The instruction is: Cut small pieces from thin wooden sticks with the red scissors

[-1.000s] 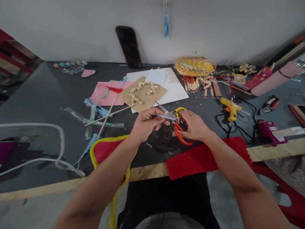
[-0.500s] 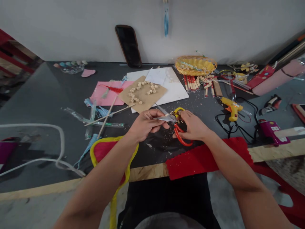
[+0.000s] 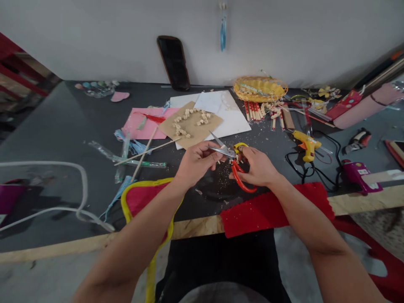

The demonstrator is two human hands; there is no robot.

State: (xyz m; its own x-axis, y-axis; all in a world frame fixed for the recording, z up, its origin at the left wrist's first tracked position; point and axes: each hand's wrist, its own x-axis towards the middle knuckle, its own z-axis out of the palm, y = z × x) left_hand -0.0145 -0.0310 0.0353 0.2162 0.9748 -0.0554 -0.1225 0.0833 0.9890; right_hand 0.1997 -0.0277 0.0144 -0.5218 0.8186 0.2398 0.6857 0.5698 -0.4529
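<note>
My right hand [image 3: 258, 166] grips a pair of scissors [image 3: 240, 176] with one red and one yellow handle loop. Their metal blades stand apart and point to the left. Close to the blades, my left hand [image 3: 198, 164] is closed in a pinch; what lies between its fingertips is too small and hidden to make out. Pale crumbs and short cut bits [image 3: 222, 182] are scattered on the dark table under the hands. Beyond them, clusters of small pale pieces [image 3: 186, 112] form a broken ring on a brown card [image 3: 202, 131].
A yellow glue gun [image 3: 305, 145] with a black cord lies to the right, beside a purple box [image 3: 362, 174]. A woven basket [image 3: 260, 89] and a leaning phone [image 3: 174, 63] stand at the back. Red felt [image 3: 252, 216] lies along the front edge; thin sticks [image 3: 143, 156] lie left.
The scissor blades are still parted, and the pale piece seen between them earlier no longer shows there. My left fingers have drawn into a tighter pinch. The view has shifted slightly.
</note>
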